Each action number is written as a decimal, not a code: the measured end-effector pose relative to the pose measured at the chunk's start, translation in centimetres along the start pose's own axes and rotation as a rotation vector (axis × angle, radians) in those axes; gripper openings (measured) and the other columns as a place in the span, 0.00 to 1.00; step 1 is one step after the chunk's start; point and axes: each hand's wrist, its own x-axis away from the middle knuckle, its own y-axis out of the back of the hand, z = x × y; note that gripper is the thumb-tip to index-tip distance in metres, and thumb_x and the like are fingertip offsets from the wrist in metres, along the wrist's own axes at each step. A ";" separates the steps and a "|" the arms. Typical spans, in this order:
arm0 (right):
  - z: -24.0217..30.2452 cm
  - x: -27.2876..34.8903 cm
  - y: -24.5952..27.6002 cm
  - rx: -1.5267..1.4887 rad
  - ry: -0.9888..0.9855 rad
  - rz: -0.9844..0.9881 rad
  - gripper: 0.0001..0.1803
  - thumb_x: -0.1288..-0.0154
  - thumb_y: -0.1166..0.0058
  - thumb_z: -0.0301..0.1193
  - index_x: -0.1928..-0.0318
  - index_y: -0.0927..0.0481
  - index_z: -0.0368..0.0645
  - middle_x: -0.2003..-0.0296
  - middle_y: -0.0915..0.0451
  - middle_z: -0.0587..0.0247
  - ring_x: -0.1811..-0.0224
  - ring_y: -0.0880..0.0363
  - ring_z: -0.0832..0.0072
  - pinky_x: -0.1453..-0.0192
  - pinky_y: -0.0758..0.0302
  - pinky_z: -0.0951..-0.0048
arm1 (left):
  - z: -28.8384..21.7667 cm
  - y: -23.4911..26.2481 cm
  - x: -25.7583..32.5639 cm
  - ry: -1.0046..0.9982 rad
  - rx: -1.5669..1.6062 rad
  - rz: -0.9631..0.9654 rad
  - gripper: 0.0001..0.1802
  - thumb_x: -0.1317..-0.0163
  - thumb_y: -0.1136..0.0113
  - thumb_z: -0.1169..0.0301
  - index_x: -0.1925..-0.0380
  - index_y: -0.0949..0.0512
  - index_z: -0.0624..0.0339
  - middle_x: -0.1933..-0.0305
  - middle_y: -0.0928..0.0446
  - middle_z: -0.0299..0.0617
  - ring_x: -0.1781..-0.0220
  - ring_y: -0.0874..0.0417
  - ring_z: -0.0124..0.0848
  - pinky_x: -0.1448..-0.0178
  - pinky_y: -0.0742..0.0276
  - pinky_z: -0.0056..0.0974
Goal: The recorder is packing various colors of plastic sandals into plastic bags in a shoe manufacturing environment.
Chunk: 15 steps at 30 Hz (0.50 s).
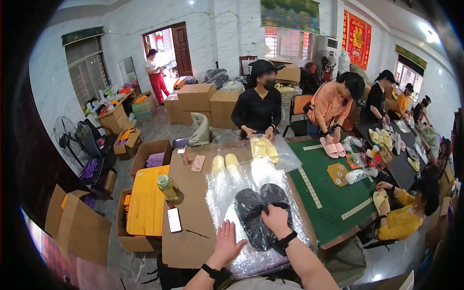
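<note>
A pair of black slippers lies on a stack of clear plastic bags at the table's near edge. My right hand is closed on the slippers, its fingertips partly hidden against them. Beside them my left hand lies flat on the bags, its fingers stretched out. Whether a clear bag covers the slippers is hard to tell. Beyond the stack sits a pair of pale yellow slippers. Across the table a person handles another yellow pair on clear plastic.
On my left are a phone, a green-capped bottle, a pink phone-shaped item and a small box. A green table with tile rows adjoins on the right, with co-workers handling slippers. Cardboard boxes stand at left.
</note>
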 end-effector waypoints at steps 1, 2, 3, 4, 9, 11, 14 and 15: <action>-1.0 -0.2 0.1 -0.011 -0.021 -0.020 0.18 0.40 0.39 0.45 0.72 0.19 0.42 0.75 0.17 0.51 0.69 0.16 0.50 0.63 0.21 0.50 | 0.0 0.0 0.0 -0.005 -0.002 0.002 0.54 0.34 0.49 0.35 0.27 0.46 0.73 0.22 0.50 0.69 0.18 0.53 0.61 0.18 0.57 0.57; -1.8 -0.4 0.4 -0.019 -0.040 -0.018 0.17 0.40 0.40 0.44 0.72 0.19 0.41 0.75 0.17 0.50 0.69 0.16 0.50 0.63 0.21 0.49 | 0.0 0.1 0.1 -0.001 -0.054 0.021 0.53 0.34 0.49 0.35 0.27 0.44 0.73 0.22 0.49 0.68 0.18 0.54 0.60 0.18 0.58 0.57; -2.3 -0.5 1.0 -0.024 -0.060 -0.013 0.17 0.39 0.41 0.43 0.72 0.20 0.40 0.75 0.17 0.49 0.69 0.16 0.49 0.63 0.21 0.48 | -0.2 0.2 0.1 0.003 -0.103 0.042 0.53 0.34 0.50 0.35 0.27 0.43 0.72 0.21 0.49 0.67 0.18 0.54 0.60 0.18 0.58 0.56; -2.6 -0.7 1.5 -0.051 -0.077 -0.023 0.18 0.39 0.41 0.43 0.71 0.20 0.40 0.74 0.17 0.49 0.69 0.16 0.49 0.63 0.21 0.48 | -0.3 0.4 -0.1 0.013 -0.099 0.057 0.51 0.33 0.50 0.36 0.26 0.42 0.68 0.21 0.50 0.65 0.18 0.54 0.58 0.18 0.59 0.56; 1.1 1.1 3.4 -0.182 0.019 -0.010 0.16 0.41 0.40 0.43 0.72 0.19 0.41 0.75 0.17 0.51 0.70 0.17 0.50 0.64 0.21 0.52 | -0.8 1.4 0.5 -0.005 -0.137 0.104 0.48 0.34 0.48 0.37 0.27 0.40 0.65 0.20 0.49 0.63 0.18 0.52 0.56 0.18 0.58 0.57; 2.8 2.3 3.3 -0.195 0.073 0.064 0.17 0.40 0.40 0.43 0.73 0.20 0.42 0.76 0.17 0.52 0.71 0.16 0.51 0.65 0.21 0.52 | -0.6 2.1 0.8 -0.079 -0.258 0.286 0.49 0.35 0.46 0.38 0.27 0.40 0.65 0.21 0.48 0.63 0.18 0.52 0.56 0.18 0.56 0.57; 1.8 1.6 0.9 -0.142 0.061 0.054 0.17 0.38 0.42 0.43 0.72 0.21 0.41 0.76 0.17 0.51 0.71 0.16 0.50 0.64 0.21 0.50 | -0.6 1.5 1.4 -0.055 -0.189 0.182 0.49 0.36 0.45 0.39 0.28 0.39 0.66 0.21 0.47 0.62 0.18 0.50 0.56 0.19 0.54 0.57; 1.3 1.2 0.5 -0.105 0.037 0.015 0.17 0.37 0.43 0.43 0.70 0.21 0.41 0.75 0.17 0.50 0.71 0.16 0.49 0.64 0.21 0.49 | -0.9 1.6 1.4 -0.056 -0.145 0.107 0.49 0.36 0.45 0.39 0.28 0.39 0.67 0.21 0.46 0.61 0.19 0.50 0.56 0.19 0.54 0.57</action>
